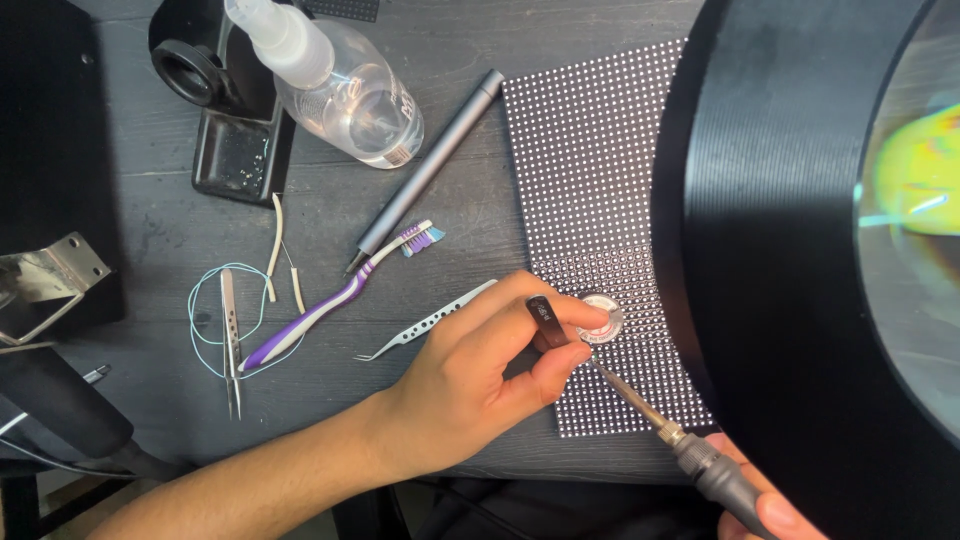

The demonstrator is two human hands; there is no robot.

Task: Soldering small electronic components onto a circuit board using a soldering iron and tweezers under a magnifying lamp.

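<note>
Magnifier lens (800, 200) hides right hand (775, 510) gripping soldering iron (650, 410); left hand (480, 375) fingers (560, 315) clamped on small tin (603, 318) over LED panel (590, 180); toothbrush (335, 300), tweezers (425, 325) beside.

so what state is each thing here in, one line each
left hand: pinching a small dark piece over the panel
right hand: gripping the iron
iron: tip down at a round tin
tin: open, on the panel
panel: lying flat
spray bottle: on its side
toothbrush: lying unused

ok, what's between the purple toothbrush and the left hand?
Head view: curved silver tweezers lie on the grey table between the purple toothbrush and the left hand, their far end behind the fingers.
</note>
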